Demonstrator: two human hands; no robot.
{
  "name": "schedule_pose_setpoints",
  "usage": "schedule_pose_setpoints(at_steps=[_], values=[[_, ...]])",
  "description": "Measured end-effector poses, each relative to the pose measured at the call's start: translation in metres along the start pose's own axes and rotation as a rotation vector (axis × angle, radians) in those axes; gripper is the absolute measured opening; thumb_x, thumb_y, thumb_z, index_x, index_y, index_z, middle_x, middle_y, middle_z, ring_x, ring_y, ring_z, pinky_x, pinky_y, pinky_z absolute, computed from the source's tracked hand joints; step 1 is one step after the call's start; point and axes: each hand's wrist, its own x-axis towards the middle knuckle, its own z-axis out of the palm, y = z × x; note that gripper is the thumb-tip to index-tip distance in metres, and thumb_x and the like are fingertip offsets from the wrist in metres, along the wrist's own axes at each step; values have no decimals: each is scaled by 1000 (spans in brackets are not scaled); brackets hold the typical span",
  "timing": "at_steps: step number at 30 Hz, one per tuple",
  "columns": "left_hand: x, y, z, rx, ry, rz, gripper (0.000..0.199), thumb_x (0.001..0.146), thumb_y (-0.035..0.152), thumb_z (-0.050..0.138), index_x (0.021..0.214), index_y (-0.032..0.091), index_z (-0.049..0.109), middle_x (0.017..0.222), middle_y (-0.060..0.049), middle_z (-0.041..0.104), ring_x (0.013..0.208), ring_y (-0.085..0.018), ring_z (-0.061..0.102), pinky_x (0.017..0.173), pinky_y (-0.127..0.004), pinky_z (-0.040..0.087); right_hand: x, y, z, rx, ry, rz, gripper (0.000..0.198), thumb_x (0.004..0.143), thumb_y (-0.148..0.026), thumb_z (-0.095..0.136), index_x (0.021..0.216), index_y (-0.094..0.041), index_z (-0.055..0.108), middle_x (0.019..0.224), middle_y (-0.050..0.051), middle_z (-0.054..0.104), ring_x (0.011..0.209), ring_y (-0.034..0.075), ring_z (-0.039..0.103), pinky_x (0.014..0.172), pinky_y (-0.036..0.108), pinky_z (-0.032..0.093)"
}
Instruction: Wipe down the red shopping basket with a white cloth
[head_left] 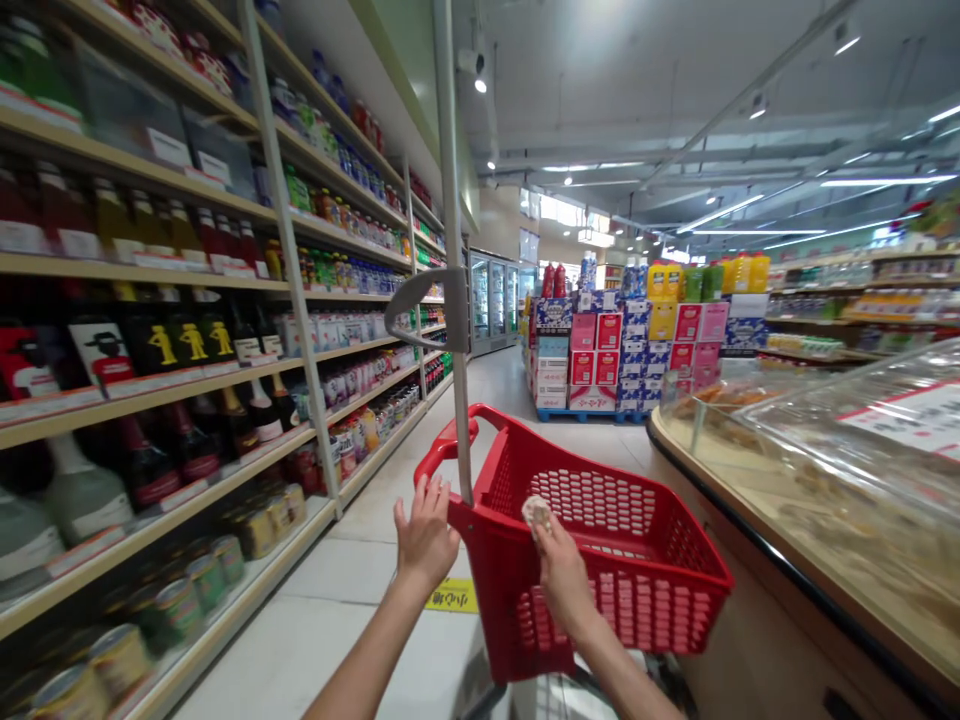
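Observation:
A red plastic shopping cart basket (637, 500) with honeycomb holes stands in front of me, fixed to an upright metal pole (452, 200) that carries a grey loop. My left hand (426, 535) lies at the cart's red handle (439, 455), its fingers stretched and a little apart, thumb off to the side. Over the near side of the basket, my right hand (562, 575) pinches a small crumpled whitish wad (535, 512), perhaps tissue or cloth; its exact kind is unclear. Inside the basket only part of the floor and far wall shows.
Shelves (150, 385) of bottles and cans line the left side. A glass-covered display counter (862, 470) stands close on the right. Ahead is a stack of boxed drinks (596, 350) on a blue pallet. A yellow sign (454, 596) lies on the pale tiled floor.

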Motion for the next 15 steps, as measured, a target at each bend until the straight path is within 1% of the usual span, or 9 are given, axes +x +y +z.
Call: schedule_pose_setpoints(at_steps=[2, 4, 6, 8, 10, 12, 13, 14, 15], values=[[4, -8, 0, 19, -50, 44, 53, 69, 17, 42, 122, 17, 44, 133, -9, 41, 126, -26, 27, 98, -51, 21, 4, -37, 12, 104, -15, -92, 58, 75, -1, 33, 126, -26, 41, 131, 5, 42, 120, 22, 39, 94, 44, 41], [3, -10, 2, 31, -50, 70, 50, 71, 19, 42, 122, 18, 44, 132, -9, 42, 126, -26, 27, 97, -50, 24, 16, -78, 16, 217, -16, -204, 55, 78, -5, 36, 128, -29, 39, 131, 4, 42, 119, 20, 40, 93, 40, 43], [-2, -10, 3, 42, -30, 101, 48, 73, 20, 42, 121, 20, 45, 131, -8, 43, 126, -25, 27, 96, -49, 25, 43, -112, 6, 297, 5, -307, 51, 82, -8, 37, 129, -29, 37, 131, 3, 42, 118, 18, 42, 92, 34, 44], [-6, -10, 4, 50, -8, 125, 49, 73, 20, 43, 122, 21, 44, 132, -6, 42, 126, -25, 27, 97, -48, 25, 87, -136, -13, 290, 95, -397, 49, 83, -10, 37, 129, -27, 36, 134, 3, 37, 122, 19, 36, 97, 35, 40], [-10, -11, 3, 53, 3, 125, 51, 72, 20, 44, 123, 21, 42, 134, -6, 40, 126, -25, 28, 97, -47, 26, 139, -148, -33, 223, 203, -500, 46, 85, -10, 35, 128, -25, 38, 136, 2, 34, 126, 19, 28, 102, 40, 31], [-11, -12, 1, 47, 0, 125, 52, 72, 19, 44, 124, 20, 40, 135, -6, 38, 126, -24, 27, 97, -47, 25, 179, -148, -45, 107, 223, -578, 45, 86, -8, 31, 127, -23, 40, 137, 1, 34, 129, 18, 20, 105, 42, 25], [-12, -12, 1, 42, -2, 126, 53, 72, 18, 44, 125, 20, 40, 135, -6, 38, 126, -24, 27, 97, -47, 25, 189, -143, -47, 49, 183, -640, 44, 85, -8, 31, 125, -22, 42, 136, 1, 35, 130, 18, 16, 105, 43, 24], [-12, -13, 0, 37, -5, 128, 54, 72, 17, 44, 125, 20, 39, 135, -6, 38, 126, -24, 27, 97, -47, 25, 190, -136, -46, -12, 119, -710, 43, 85, -8, 31, 124, -20, 43, 136, 1, 36, 131, 18, 14, 106, 44, 23], [-11, -13, 0, 32, -9, 128, 54, 71, 16, 44, 125, 19, 39, 135, -7, 38, 126, -24, 27, 97, -46, 25, 184, -126, -43, -66, 38, -791, 41, 85, -8, 32, 123, -18, 45, 135, 2, 37, 131, 18, 12, 106, 44, 22]])
